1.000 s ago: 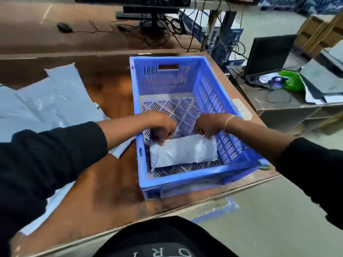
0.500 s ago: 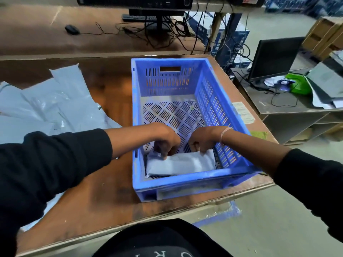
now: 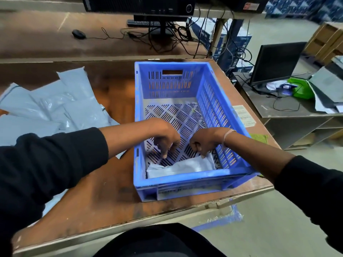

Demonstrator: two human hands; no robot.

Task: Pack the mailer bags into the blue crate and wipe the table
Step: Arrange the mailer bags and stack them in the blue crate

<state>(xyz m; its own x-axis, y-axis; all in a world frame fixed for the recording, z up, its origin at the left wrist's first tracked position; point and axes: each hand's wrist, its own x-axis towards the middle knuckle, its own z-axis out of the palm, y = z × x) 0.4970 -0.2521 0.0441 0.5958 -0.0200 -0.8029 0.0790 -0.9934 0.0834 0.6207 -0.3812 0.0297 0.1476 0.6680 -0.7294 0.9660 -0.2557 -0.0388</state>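
Head view: your left hand (image 3: 165,140) hangs with fingers loosely curled, empty; your right hand (image 3: 205,142), curled, touches the mailer bag (image 3: 182,166) (lay it flat against the blue crate (image 3: 185,179) near wall).

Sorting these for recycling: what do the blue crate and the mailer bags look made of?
Blue crate: seemingly rigid moulded plastic, matte, scuffed, with slotted walls and floor. Mailer bags: seemingly thin grey plastic film, slightly glossy, creased and wrinkled; the folded one in the crate looks alike.

Blue crate (image 3: 185,179): one, on the worktop (image 3: 104,197).
Mailer bag in crate (image 3: 182,166): one.
Loose mailer bags (image 3: 55,108): a pile left of the crate; exact count cannot be told.
Hands: two, left (image 3: 164,140) and right (image 3: 203,141), inside the crate.
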